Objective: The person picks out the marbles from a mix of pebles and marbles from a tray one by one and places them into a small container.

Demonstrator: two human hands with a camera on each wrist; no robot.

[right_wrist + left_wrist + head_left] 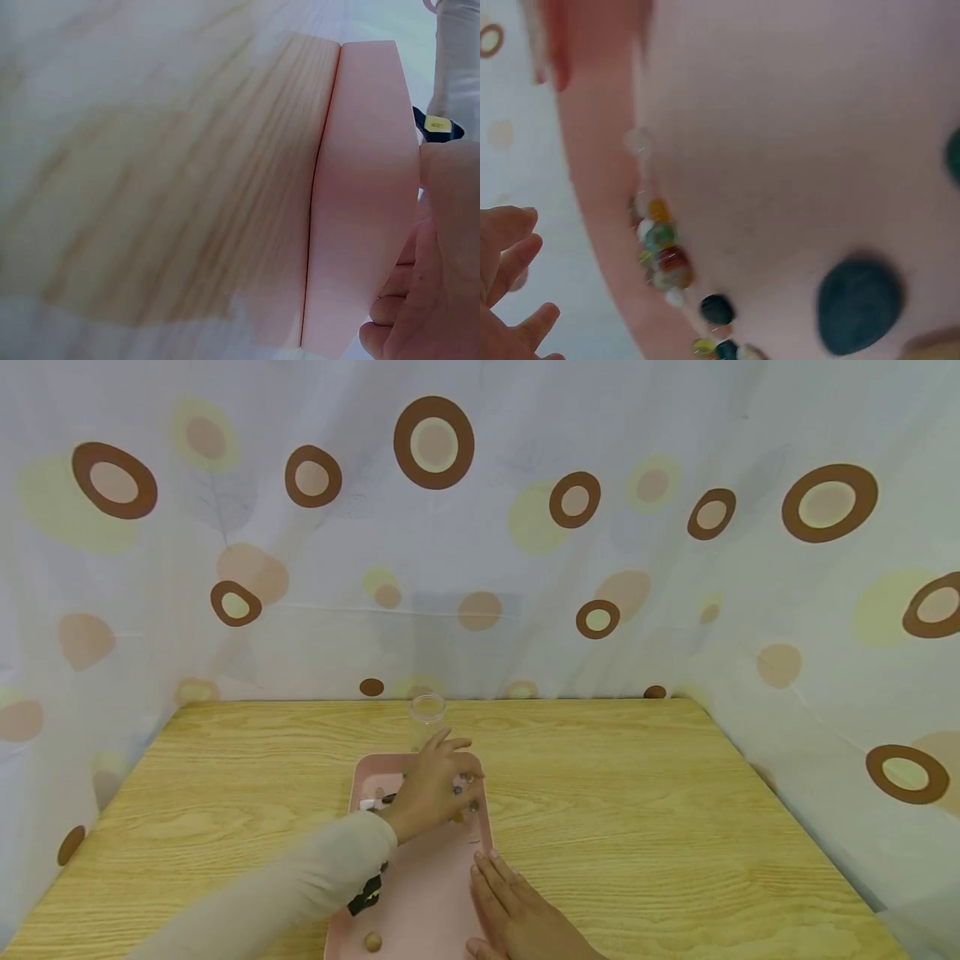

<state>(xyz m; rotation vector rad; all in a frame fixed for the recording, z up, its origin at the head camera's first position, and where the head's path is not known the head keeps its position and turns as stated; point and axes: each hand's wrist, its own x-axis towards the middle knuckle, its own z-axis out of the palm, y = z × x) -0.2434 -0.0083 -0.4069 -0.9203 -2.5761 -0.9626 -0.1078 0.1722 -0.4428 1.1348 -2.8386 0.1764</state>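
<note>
A pink tray (pixel 427 902) lies on the wooden table. My left hand (pixel 431 789) is over its far end, fingers spread and slightly bent; I see nothing clearly held in them. Below and beside it, small beads and pebbles (pixel 660 236) line the tray's edge in the left wrist view, with a larger dark stone (pixel 859 306) further in. In that view the left hand's fingers (pixel 514 262) are apart from the beads. My right hand (pixel 521 914) rests against the tray's right rim with its fingers extended; in the right wrist view it touches the pink side wall (pixel 364 195).
Behind the tray's far end stands a clear jar (pixel 427 706). A small brown ball (pixel 372 942) and a black object with a yellow mark (pixel 366 895) lie at the tray's near left. Patterned curtain (pixel 525 568) surrounds the wooden tabletop (pixel 637 827).
</note>
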